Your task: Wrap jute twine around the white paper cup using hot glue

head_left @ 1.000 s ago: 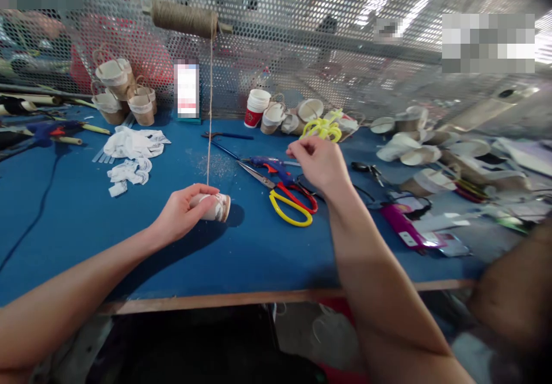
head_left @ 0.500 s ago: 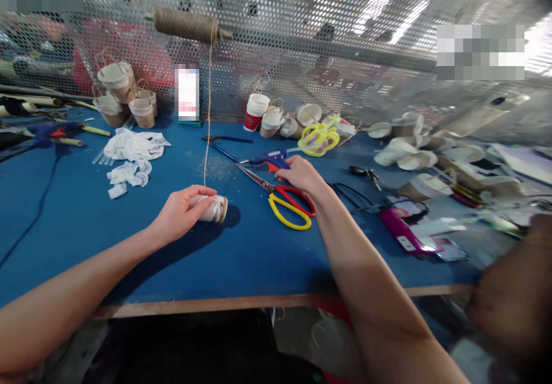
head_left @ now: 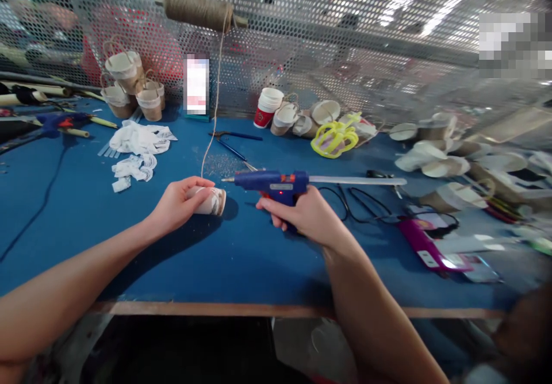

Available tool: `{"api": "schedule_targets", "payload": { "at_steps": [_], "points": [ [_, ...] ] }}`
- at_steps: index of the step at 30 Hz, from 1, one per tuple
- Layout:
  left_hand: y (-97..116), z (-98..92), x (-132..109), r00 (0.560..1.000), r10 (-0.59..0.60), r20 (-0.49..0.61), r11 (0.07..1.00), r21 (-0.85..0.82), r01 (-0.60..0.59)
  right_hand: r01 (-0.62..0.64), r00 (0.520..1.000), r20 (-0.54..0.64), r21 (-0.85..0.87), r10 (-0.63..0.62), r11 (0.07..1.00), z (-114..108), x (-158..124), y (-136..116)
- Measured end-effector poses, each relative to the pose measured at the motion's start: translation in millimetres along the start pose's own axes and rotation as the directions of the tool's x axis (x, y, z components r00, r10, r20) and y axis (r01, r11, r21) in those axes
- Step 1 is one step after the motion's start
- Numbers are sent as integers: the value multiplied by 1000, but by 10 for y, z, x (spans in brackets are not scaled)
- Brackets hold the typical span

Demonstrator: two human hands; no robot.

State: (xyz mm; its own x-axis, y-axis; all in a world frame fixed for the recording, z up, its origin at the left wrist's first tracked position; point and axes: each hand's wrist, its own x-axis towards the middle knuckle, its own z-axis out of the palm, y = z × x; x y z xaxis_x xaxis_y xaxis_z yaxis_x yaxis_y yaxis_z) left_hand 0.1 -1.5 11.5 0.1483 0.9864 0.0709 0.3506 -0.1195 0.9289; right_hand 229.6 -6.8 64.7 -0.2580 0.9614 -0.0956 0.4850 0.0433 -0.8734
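My left grip [head_left: 179,206] is clamped on the small cup [head_left: 217,202], held sideways at the desk [head_left: 254,269]; my right grip [head_left: 308,211] wraps the glue gun [head_left: 263,181]. I'd keep the cup still — nozzle [head_left: 230,180] clear of skin.

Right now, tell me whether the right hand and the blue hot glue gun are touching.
Touching. The head view shows the right hand closed around the lower part of the blue hot glue gun, with no gap between them.
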Motion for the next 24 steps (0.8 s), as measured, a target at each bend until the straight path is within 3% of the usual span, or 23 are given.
{"api": "schedule_targets", "payload": {
  "at_steps": [4,10,15,24],
  "points": [
    [22,-19,16,1000,-19,-16,999,33,19,-53,997,-55,-137,46,989,69,-49,7],
    [91,-3,25,999,-31,-44,998,49,33,12,995,-91,-332,-45,943,89,-79,17],
    [49,-1,32,998,-38,-47,998,56,41,108,988,-65,-379,-143,919,98,-59,29],
    [78,-2,21,999,-33,-42,995,91,37,117,985,-60,-444,-160,888,107,-91,30]
  ]
}}
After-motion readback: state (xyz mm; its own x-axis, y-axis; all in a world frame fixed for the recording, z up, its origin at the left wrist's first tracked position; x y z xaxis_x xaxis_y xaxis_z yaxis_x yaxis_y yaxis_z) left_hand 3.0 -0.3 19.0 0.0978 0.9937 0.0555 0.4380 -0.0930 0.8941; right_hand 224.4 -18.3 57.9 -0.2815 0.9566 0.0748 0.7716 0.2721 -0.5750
